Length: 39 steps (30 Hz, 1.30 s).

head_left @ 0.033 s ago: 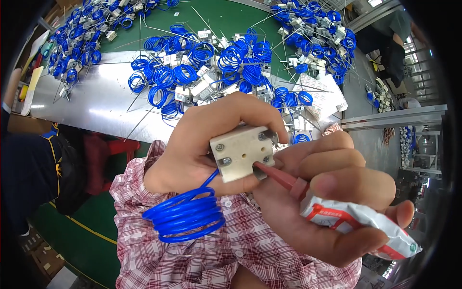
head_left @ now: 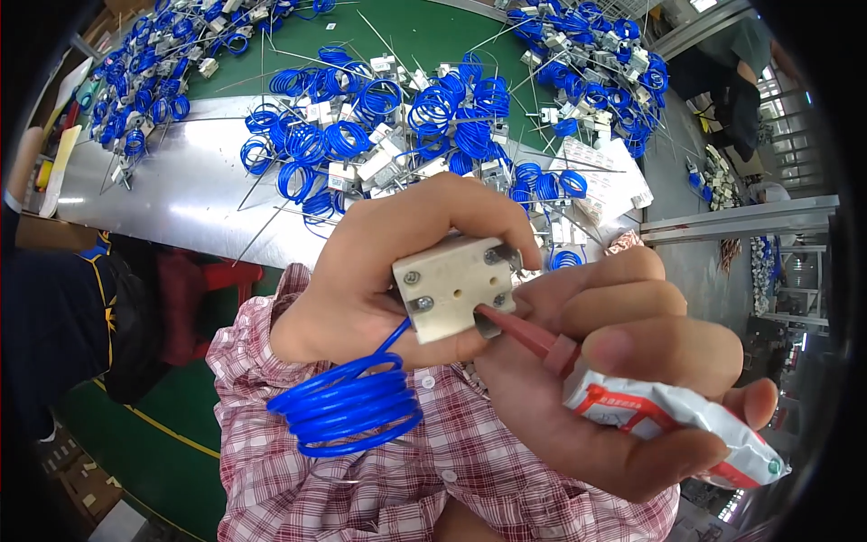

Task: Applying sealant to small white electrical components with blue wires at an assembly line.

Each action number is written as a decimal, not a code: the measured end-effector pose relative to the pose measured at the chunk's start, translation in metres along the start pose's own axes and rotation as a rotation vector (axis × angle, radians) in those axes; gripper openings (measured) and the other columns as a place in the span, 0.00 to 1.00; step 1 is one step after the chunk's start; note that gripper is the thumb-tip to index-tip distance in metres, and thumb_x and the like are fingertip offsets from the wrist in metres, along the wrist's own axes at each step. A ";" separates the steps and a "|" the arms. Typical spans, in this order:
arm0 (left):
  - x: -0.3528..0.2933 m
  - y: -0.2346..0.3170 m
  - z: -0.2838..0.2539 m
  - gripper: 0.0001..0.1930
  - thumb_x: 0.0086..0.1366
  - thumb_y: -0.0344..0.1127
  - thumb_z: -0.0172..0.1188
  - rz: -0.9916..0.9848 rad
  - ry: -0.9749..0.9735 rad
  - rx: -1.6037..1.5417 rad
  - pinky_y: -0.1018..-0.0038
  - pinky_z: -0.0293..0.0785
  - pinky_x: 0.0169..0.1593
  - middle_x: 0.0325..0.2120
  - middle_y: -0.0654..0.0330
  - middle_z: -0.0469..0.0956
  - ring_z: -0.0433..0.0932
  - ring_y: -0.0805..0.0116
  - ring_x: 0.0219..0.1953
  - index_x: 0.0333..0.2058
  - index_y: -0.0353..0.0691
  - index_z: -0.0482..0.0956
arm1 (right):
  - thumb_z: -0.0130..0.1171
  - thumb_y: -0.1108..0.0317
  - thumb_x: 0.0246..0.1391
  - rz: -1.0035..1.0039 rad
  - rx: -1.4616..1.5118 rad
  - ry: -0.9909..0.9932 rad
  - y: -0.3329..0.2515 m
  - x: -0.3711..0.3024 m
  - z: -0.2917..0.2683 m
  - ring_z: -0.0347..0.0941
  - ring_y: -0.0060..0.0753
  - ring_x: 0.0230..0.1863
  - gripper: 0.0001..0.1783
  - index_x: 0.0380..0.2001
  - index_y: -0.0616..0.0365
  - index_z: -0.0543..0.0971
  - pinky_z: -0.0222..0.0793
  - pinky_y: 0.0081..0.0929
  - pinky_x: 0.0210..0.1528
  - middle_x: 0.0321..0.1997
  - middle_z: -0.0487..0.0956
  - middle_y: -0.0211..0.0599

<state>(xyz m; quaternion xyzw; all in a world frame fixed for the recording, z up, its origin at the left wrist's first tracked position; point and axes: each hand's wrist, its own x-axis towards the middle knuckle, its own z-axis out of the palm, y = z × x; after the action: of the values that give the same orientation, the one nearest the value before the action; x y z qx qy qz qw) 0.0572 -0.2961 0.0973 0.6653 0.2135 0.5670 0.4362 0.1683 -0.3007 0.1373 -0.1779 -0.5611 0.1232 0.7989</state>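
Note:
My left hand (head_left: pixel 361 262) is closed round a capillary thermostat (head_left: pixel 447 271), a cream block with screws at its corners and small holes in its face. From the block a coil of blue capillary tubing (head_left: pixel 352 406) hangs below my left wrist. In my right hand (head_left: pixel 578 397) is a squeezed glue tube (head_left: pixel 677 415), white and red, with a dark red tapered nozzle (head_left: pixel 524 334). The nozzle's tip meets the block's face near its lower edge, at a hole or just beside it; I cannot tell which.
Beyond my hands, many similar thermostats with blue coils (head_left: pixel 361 117) are heaped on a metal and green worktop (head_left: pixel 181 194). More heaps lie at the far left (head_left: pixel 153 81) and far right (head_left: pixel 596 72). White paper packets (head_left: pixel 605 176) rest at the right. Another person (head_left: pixel 54 316) is at the left.

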 end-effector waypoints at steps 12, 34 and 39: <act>0.000 0.001 0.002 0.25 0.41 0.39 0.68 -0.020 0.008 -0.129 0.80 0.62 0.26 0.28 0.55 0.71 0.67 0.73 0.26 0.34 0.32 0.67 | 0.29 0.54 0.58 0.037 0.100 -0.035 0.003 0.002 0.008 0.51 0.23 0.06 0.23 0.46 0.65 0.54 0.51 0.21 0.09 0.21 0.64 0.34; 0.000 -0.008 -0.002 0.26 0.42 0.37 0.68 0.182 -0.051 -0.080 0.77 0.63 0.26 0.25 0.51 0.71 0.68 0.69 0.26 0.34 0.27 0.66 | 0.24 0.53 0.59 0.111 0.274 -0.120 -0.003 0.003 0.016 0.51 0.22 0.07 0.24 0.45 0.64 0.56 0.52 0.20 0.10 0.20 0.65 0.34; -0.004 -0.010 -0.002 0.26 0.41 0.37 0.68 0.095 -0.055 -0.255 0.76 0.63 0.25 0.24 0.50 0.71 0.68 0.69 0.24 0.33 0.27 0.64 | 0.23 0.53 0.59 0.124 0.305 -0.131 -0.002 0.005 0.017 0.51 0.22 0.07 0.24 0.45 0.64 0.57 0.52 0.20 0.10 0.20 0.66 0.34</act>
<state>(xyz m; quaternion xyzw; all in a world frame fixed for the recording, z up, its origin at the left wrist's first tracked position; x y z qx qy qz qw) 0.0561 -0.2927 0.0866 0.6291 0.0960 0.5912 0.4955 0.1537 -0.2980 0.1478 -0.0804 -0.5748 0.2673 0.7692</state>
